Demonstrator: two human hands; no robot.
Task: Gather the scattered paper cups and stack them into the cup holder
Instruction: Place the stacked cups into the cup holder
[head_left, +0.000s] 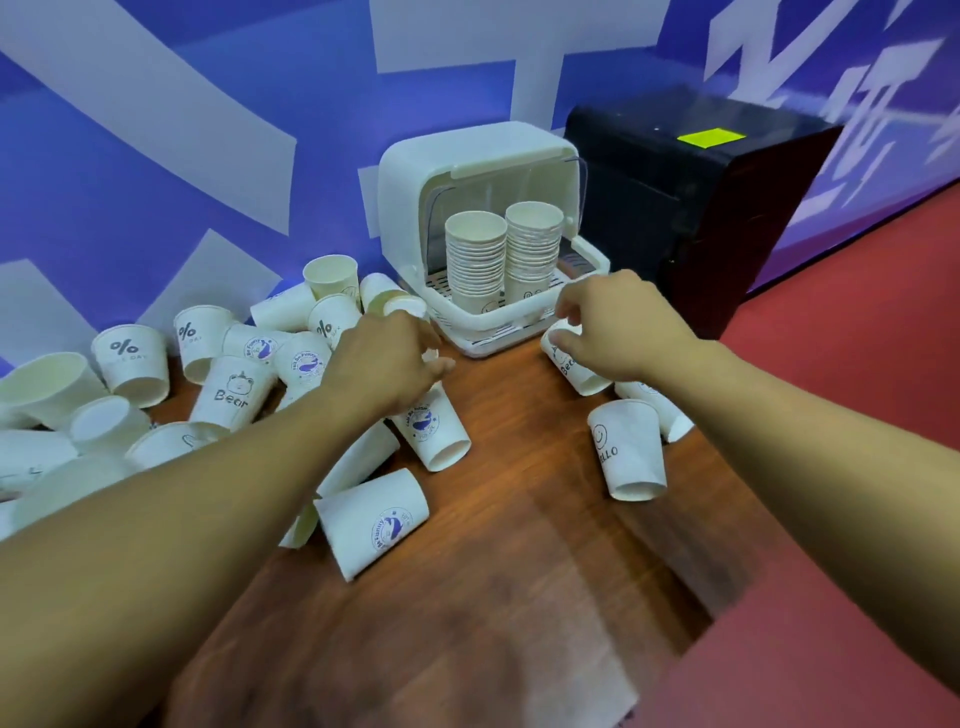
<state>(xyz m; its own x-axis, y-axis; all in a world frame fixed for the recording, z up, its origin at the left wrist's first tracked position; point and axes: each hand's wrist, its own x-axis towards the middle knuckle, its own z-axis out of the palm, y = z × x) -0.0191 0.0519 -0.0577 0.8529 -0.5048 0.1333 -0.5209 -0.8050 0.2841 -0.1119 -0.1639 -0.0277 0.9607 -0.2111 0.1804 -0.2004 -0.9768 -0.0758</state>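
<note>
Two cup stacks (503, 260) in the cup holder (410, 202); right hand (618, 327) pinches a fallen cup (574, 366), left hand (387, 358) loosely open, empty.

A wooden table (519, 519) stands on red floor (857, 364) against a blue-and-white wall (156, 182).

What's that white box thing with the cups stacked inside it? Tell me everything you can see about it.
The cup holder is a white cabinet, plastic by the look of it, with rounded corners and a clear flip-up cover raised at the front. Its slotted tray sticks out forward. Two tall stacks of paper cups stand upright inside, mouths up. It sits on the wooden table by the blue wall, beside a black box. The right hand hovers at its front edge; contact is unclear.
</note>
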